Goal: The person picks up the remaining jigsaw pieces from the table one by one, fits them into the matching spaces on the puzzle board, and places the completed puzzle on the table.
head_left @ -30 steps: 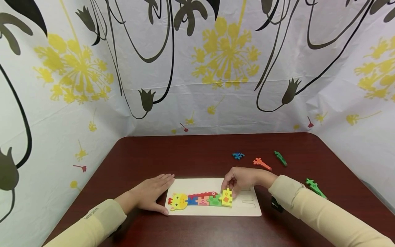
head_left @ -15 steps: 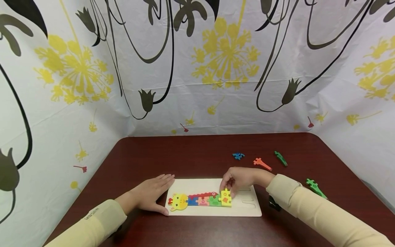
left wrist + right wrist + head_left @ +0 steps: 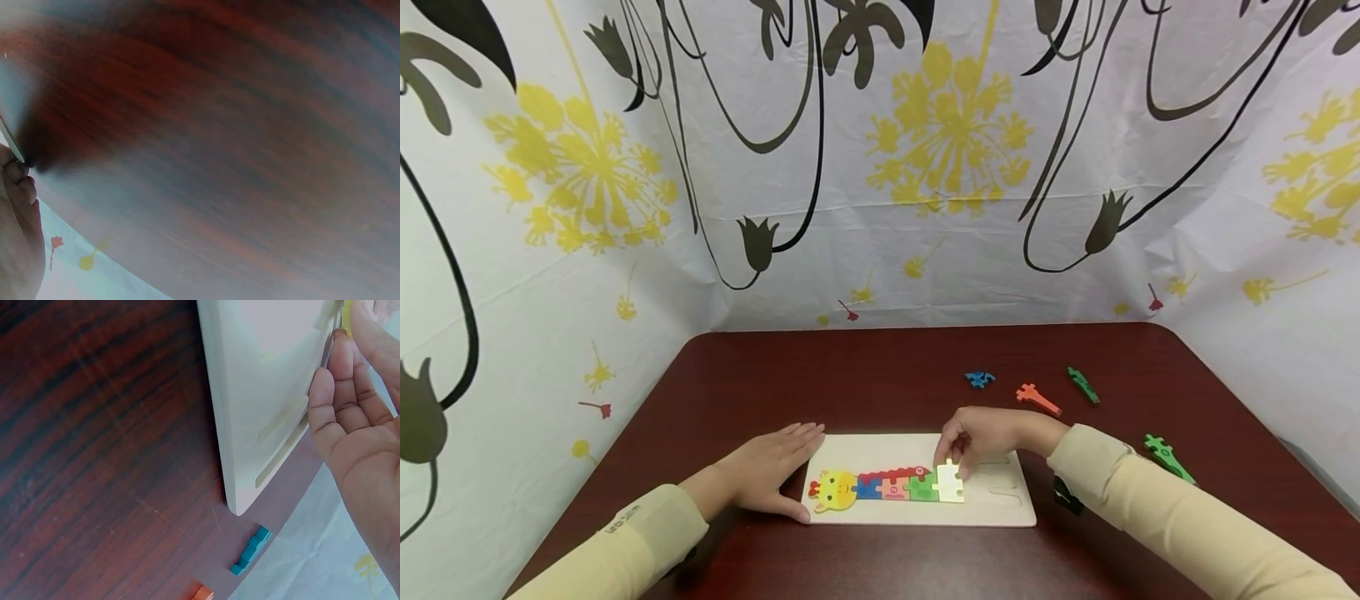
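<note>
A wooden puzzle board lies on the table with a giraffe's yellow head piece at its left. Blue, pink and green neck pieces follow, topped by a red mane strip. My right hand pinches a yellow puzzle piece against the green one's right side. Glare whitens its face in the head view; a sliver of the yellow piece shows in the right wrist view. My left hand rests at the board's left edge, fingers extended; only part of this hand shows in the left wrist view.
Loose pieces lie on the dark red table beyond and right of the board: blue, orange, a green strip and a green leg-shaped piece. Patterned cloth hangs behind the table.
My right hand has shifted slightly left with the yellow puzzle piece, up to the green one. The piece's face now reflects white light. My left hand has stayed put.
</note>
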The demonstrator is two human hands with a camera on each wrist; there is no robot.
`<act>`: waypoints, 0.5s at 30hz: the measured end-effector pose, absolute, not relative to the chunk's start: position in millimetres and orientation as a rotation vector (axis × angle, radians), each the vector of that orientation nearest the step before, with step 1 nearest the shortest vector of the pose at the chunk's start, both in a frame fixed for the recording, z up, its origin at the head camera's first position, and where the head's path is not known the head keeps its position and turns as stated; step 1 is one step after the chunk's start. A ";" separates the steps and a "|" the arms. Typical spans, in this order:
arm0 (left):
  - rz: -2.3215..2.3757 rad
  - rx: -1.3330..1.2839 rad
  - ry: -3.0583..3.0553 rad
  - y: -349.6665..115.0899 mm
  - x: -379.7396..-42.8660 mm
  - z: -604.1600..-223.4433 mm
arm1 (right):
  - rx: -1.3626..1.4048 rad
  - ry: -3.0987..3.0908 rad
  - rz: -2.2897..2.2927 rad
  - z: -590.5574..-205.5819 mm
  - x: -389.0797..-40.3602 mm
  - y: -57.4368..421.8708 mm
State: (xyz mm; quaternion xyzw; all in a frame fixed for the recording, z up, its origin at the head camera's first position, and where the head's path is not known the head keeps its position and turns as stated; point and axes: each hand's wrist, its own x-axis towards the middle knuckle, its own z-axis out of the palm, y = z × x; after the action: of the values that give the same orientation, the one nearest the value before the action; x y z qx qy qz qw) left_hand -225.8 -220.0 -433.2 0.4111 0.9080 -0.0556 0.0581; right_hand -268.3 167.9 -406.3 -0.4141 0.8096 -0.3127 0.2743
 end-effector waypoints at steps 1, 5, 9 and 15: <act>-0.170 1.247 2.753 -220.2 -225.9 -433.5 | -1.109 2.181 -0.839 -406.3 -268.1 167.8; -0.171 1.251 2.755 -220.6 -226.1 -434.2 | -1.092 2.193 -0.834 -406.1 -267.4 167.3; -0.165 1.247 2.753 -220.7 -226.4 -434.3 | -1.085 2.203 -0.835 -406.1 -266.9 167.0; -0.165 1.244 2.753 -220.8 -226.8 -435.3 | -1.068 2.224 -0.821 -406.6 -267.2 166.5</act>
State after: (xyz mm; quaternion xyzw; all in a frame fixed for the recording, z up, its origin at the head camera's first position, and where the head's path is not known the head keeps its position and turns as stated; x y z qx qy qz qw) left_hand -226.8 -220.8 -435.3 0.4106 0.9083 -0.0543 0.0580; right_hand -267.2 166.5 -406.6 -0.3958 0.8242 -0.3043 0.2672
